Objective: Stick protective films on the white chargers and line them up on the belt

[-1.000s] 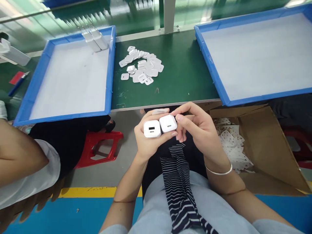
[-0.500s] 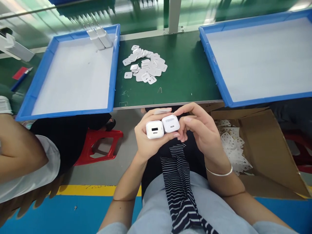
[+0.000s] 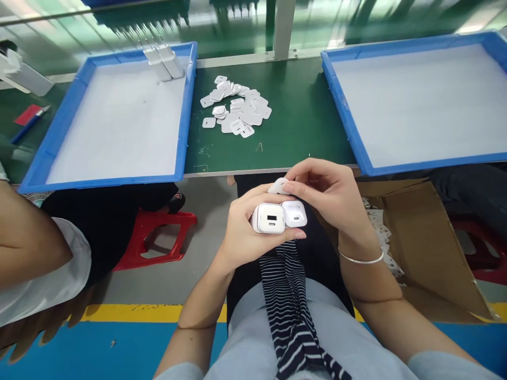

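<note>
My left hand [image 3: 241,227] is wrapped around two white charger adapters side by side, their end faces towards me. The left charger [image 3: 271,218] shows a dark rectangular port above a thin slot. A single slot marks the face of the right charger [image 3: 295,214]. Just above them, my right hand [image 3: 322,192] pinches a small white cover plate [image 3: 279,186] between thumb and forefinger, close against the fingers of my left hand. On the green table lies a loose pile of similar white slotted plates [image 3: 249,108].
A blue tray [image 3: 180,132] at left bears white chargers with pins [image 3: 168,62]. Another blue tray [image 3: 356,134] stands at right. A cardboard box [image 3: 431,243] with white pieces is by my right arm. A co-worker's arm [image 3: 31,243] and a red stool [image 3: 158,237] are at left.
My right hand has moved up from beside the right charger and now pinches the cover plate that lay along my left fingers. My left hand with both chargers has shifted slightly right and down.
</note>
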The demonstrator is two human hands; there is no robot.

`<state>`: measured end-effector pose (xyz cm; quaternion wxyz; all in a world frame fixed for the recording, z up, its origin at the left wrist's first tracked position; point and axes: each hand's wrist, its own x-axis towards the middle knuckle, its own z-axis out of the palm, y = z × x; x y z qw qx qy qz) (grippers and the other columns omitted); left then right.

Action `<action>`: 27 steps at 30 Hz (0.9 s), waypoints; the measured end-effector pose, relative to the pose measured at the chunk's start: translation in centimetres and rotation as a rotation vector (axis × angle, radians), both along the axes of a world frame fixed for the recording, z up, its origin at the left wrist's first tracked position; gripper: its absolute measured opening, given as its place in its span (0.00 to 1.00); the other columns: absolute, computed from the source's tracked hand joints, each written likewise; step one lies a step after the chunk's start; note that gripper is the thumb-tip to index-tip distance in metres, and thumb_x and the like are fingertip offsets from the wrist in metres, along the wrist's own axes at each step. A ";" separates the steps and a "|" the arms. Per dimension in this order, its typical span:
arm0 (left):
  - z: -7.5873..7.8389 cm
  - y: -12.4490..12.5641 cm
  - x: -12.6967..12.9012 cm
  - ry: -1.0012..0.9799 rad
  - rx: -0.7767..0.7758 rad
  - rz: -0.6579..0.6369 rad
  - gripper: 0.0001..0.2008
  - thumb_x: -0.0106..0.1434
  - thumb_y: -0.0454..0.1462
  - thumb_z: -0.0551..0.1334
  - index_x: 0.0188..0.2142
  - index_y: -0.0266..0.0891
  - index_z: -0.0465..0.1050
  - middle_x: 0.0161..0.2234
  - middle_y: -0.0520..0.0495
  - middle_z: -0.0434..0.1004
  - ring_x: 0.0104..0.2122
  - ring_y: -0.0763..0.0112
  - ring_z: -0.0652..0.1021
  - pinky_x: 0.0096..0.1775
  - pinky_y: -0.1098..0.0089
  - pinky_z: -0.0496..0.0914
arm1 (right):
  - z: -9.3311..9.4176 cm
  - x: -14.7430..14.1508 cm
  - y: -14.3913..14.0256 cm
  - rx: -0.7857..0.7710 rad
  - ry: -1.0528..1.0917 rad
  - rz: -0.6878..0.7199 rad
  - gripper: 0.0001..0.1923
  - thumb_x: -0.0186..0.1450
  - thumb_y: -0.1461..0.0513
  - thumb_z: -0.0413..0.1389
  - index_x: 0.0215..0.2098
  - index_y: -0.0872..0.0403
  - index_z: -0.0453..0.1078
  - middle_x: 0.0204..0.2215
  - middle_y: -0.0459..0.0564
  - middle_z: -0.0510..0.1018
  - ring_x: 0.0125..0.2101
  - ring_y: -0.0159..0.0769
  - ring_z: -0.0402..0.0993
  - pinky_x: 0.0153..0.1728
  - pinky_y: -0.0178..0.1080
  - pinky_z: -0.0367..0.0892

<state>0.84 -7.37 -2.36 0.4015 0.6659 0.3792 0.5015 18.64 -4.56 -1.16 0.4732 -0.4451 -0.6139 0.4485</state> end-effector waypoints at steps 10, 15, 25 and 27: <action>-1.1 0.1 -0.7 -0.061 -0.100 0.043 0.23 0.46 0.35 0.81 0.43 0.42 0.84 0.48 0.42 0.85 0.48 0.57 0.84 0.54 0.58 0.78 | 0.3 1.2 0.4 0.030 -0.081 -0.147 0.04 0.69 0.60 0.63 0.36 0.51 0.78 0.20 0.42 0.75 0.18 0.28 0.67 0.19 0.33 0.65; -1.7 0.4 -0.2 -0.025 0.028 0.099 0.22 0.47 0.36 0.81 0.43 0.42 0.83 0.47 0.42 0.85 0.47 0.59 0.84 0.52 0.59 0.78 | 1.9 0.6 -0.7 -0.051 0.036 0.019 0.02 0.68 0.61 0.65 0.39 0.50 0.80 0.20 0.42 0.77 0.17 0.27 0.69 0.17 0.32 0.67; -1.1 0.1 -0.2 -0.026 -0.032 0.037 0.18 0.50 0.38 0.79 0.40 0.42 0.82 0.42 0.44 0.85 0.41 0.61 0.84 0.45 0.60 0.80 | 2.1 -0.5 0.0 -0.151 0.053 0.306 0.07 0.66 0.61 0.66 0.41 0.46 0.85 0.20 0.42 0.77 0.17 0.26 0.67 0.15 0.30 0.65; -1.1 0.1 -0.1 -0.035 -0.034 0.030 0.19 0.51 0.36 0.79 0.42 0.41 0.81 0.42 0.44 0.85 0.41 0.61 0.84 0.46 0.61 0.80 | 2.2 -0.6 0.0 -0.167 0.052 0.316 0.07 0.65 0.62 0.66 0.40 0.46 0.86 0.18 0.42 0.77 0.16 0.26 0.66 0.15 0.31 0.64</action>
